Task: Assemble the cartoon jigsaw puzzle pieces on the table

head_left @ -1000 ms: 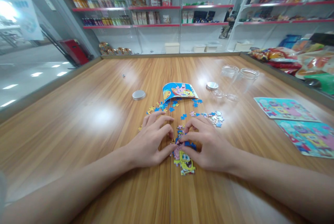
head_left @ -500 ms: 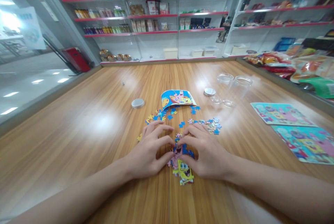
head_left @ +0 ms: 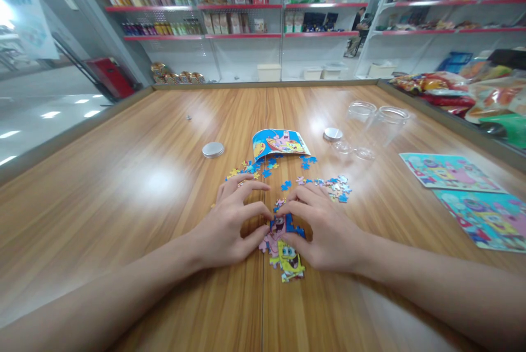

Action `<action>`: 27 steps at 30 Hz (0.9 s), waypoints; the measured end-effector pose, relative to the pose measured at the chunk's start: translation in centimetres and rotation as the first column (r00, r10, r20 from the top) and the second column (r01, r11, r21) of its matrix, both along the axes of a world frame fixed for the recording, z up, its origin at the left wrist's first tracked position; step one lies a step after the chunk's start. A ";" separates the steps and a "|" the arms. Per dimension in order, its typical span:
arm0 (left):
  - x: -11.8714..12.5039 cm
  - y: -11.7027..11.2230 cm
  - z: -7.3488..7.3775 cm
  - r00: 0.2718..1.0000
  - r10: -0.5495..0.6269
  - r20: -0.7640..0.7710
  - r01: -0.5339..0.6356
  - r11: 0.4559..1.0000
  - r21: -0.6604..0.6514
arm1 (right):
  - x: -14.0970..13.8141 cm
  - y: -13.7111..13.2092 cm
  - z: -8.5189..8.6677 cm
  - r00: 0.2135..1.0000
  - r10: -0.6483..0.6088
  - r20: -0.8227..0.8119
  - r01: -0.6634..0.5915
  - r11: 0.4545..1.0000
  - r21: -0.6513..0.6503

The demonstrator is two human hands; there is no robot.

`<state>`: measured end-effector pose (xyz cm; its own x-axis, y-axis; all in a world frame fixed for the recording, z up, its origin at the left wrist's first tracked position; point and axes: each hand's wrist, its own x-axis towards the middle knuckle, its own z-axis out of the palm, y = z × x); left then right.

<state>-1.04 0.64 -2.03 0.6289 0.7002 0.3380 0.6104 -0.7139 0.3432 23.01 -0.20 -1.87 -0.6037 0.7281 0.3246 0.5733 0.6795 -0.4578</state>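
A partly joined jigsaw puzzle (head_left: 291, 258) lies flat on the wooden table, showing a yellow cartoon face with a pink one above it. From its left side my left hand (head_left: 232, 223) curves in, thumb and forefinger closed on the pink part's edge. My right hand (head_left: 324, 226) grips the right side, its thumb by the yellow face and its forefinger at the top edge. The fingers hide some of the puzzle. Beyond the hands are scattered loose jigsaw pieces (head_left: 343, 188) and a curved picture card (head_left: 281, 143) with the cartoon figures.
One silver lid (head_left: 212, 149) lies at the left and another lid (head_left: 332, 134) at the right, near two clear jars (head_left: 386, 130). Two picture sheets (head_left: 454, 171) lie on the right. Snack bags (head_left: 447, 89) sit past the table's right edge. Stocked shelves (head_left: 240, 36) stand behind.
The camera view has tilted slightly, shifting the scene upward. Both hands keep nearly the same place at the puzzle, with only small finger movements.
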 end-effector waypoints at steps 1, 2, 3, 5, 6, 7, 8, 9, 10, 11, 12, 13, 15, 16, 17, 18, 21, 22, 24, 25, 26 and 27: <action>0.0 0.0 0.0 1.000 -0.001 0.011 0.001 1.000 0.005 | 0.0 0.0 0.0 1.000 0.003 0.000 -0.003 1.000 0.002; 0.0 0.0 0.1 1.000 -0.005 0.026 0.005 1.000 0.011 | 0.0 0.0 -0.1 1.000 0.003 0.000 -0.003 1.000 0.003; 0.0 0.0 0.1 0.999 -0.014 0.042 0.013 1.000 0.021 | 0.0 0.0 -0.1 1.000 0.003 -0.001 -0.003 1.000 0.005; 0.0 -0.1 0.2 0.997 -0.047 0.063 0.044 0.998 0.051 | 0.1 0.0 -0.2 1.000 -0.001 -0.002 0.001 1.000 0.005; 0.0 -0.1 0.1 0.996 -0.067 0.063 0.063 0.996 0.066 | 0.1 0.0 -0.2 1.000 -0.001 -0.003 0.001 1.000 0.004; -0.1 -0.1 0.1 0.995 -0.086 0.058 0.082 0.994 0.077 | 0.1 0.0 -0.2 1.000 -0.002 -0.004 0.002 1.000 0.003; -0.1 0.0 0.1 0.993 -0.105 0.049 0.100 0.991 0.084 | 0.1 0.0 -0.2 1.000 -0.002 -0.005 0.002 1.000 0.003; -0.1 0.0 0.0 0.992 -0.117 0.040 0.113 0.990 0.087 | 0.1 0.0 -0.2 1.000 -0.002 -0.005 0.002 1.000 0.003; -0.1 0.0 -0.1 0.992 -0.123 0.033 0.119 0.989 0.087 | 0.1 0.0 -0.2 1.000 -0.002 -0.005 0.002 1.000 0.004; -0.2 0.1 -0.1 0.992 -0.125 0.031 0.122 0.989 0.085 | 0.1 0.0 -0.2 1.000 -0.002 -0.005 0.002 1.000 0.004; -0.2 0.1 -0.1 0.992 -0.120 0.035 0.117 0.990 0.080 | 0.1 0.0 -0.2 1.000 -0.002 -0.004 0.002 1.000 0.004; -0.2 0.1 0.0 0.993 -0.111 0.044 0.107 0.992 0.073 | 0.1 0.0 -0.1 1.000 -0.001 -0.002 0.001 1.000 0.002; -0.2 0.2 0.1 0.993 -0.083 0.078 0.079 0.995 0.054 | 0.0 0.0 -0.1 1.000 0.001 0.001 -0.001 1.000 -0.002; -0.2 0.1 0.2 0.993 -0.066 0.093 0.062 0.997 0.042 | 0.0 0.0 0.0 1.000 0.001 0.000 -0.001 1.000 -0.005; -0.2 0.1 0.3 0.993 -0.050 0.105 0.047 0.998 0.034 | 0.1 -0.1 0.0 1.000 0.000 -0.001 0.000 1.000 -0.008; -0.2 0.1 0.3 0.994 -0.040 0.106 0.037 0.999 0.026 | 0.1 -0.1 0.1 1.000 -0.003 -0.001 0.003 1.000 -0.012; -0.2 0.1 0.2 0.997 -0.039 0.070 0.038 0.999 0.010 | 0.1 -0.1 0.1 1.000 -0.005 0.002 0.005 1.000 -0.022; -0.2 0.1 0.2 0.997 -0.047 0.057 0.047 0.999 0.009 | 0.1 -0.1 0.1 1.000 -0.005 0.002 0.005 1.000 -0.023; -0.2 0.0 0.0 0.997 -0.063 0.038 0.063 0.998 -0.001 | 0.1 -0.1 0.1 1.000 -0.005 -0.003 0.005 1.000 -0.022; -0.2 0.0 0.0 0.997 -0.069 0.038 0.069 0.998 -0.005 | 0.1 -0.1 0.1 1.000 -0.005 -0.007 0.004 1.000 -0.021; -0.1 0.0 0.0 0.996 -0.074 0.039 0.074 0.997 -0.011 | 0.0 -0.1 0.1 1.000 -0.005 -0.010 0.005 1.000 -0.021; -0.1 0.0 0.0 0.996 -0.076 0.043 0.077 0.997 -0.016 | 0.0 -0.1 0.1 1.000 -0.004 -0.011 0.004 1.000 -0.020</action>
<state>-1.17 0.69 -2.05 0.6663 0.6565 0.3536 0.5389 -0.7517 0.3802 23.03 -0.29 -1.78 -0.5969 0.7373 0.3164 0.5710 0.6674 -0.4780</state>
